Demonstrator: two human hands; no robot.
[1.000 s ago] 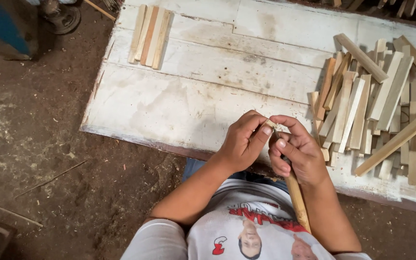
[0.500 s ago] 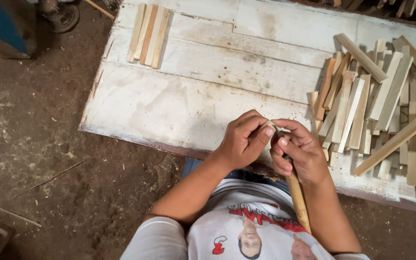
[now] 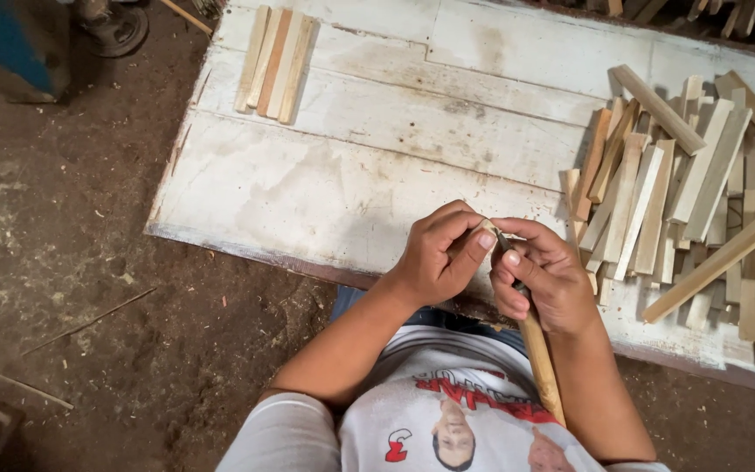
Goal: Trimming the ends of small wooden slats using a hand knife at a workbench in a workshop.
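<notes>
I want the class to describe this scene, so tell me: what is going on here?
A person sits at a whitewashed board table. The left hand pinches a small piece of wood, and the right hand holds a wooden-handled tool against it. A heap of wooden slats lies to the right; four slats in a neat row lie at the far left corner.

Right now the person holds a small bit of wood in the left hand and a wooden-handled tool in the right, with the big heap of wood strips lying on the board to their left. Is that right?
Not quite. The head view shows the heap of wood strips on the board to the person's right. The left hand does hold the small bit of wood, and the right hand the wooden-handled tool.
</notes>
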